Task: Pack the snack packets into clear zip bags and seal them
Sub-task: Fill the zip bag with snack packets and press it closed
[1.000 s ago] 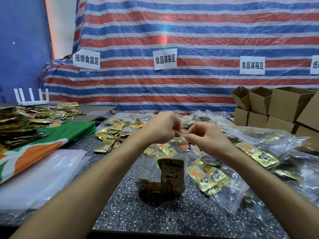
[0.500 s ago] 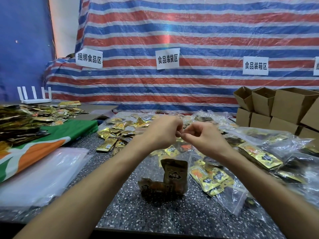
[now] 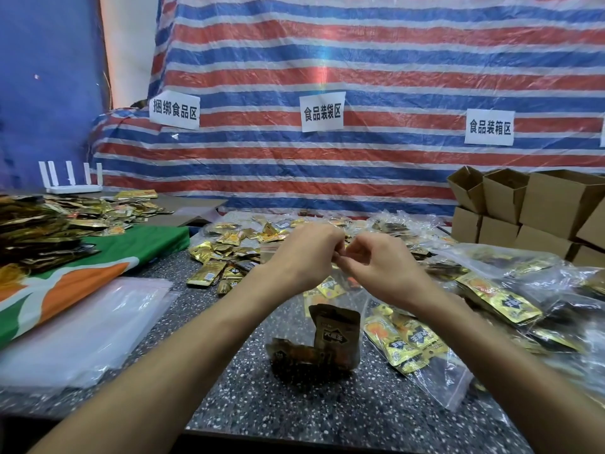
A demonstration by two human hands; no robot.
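We note: left hand [image 3: 307, 253] and right hand [image 3: 381, 271], fingers curled, pinch the top edge of the clear zip bag [image 3: 340, 298]. It hangs upright at near centre, with dark snack packets [image 3: 337, 337] at its bottom.

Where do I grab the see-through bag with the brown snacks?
Grip the top zip edge from above, where the left hand and right hand pinch it. The clear bag hangs upright, brown packets sitting in its bottom.

I see a striped tarp [image 3: 376, 60]; left of it a blue wall [image 3: 49, 93], perhaps fabric; below it a speckled tabletop [image 3: 262, 414].
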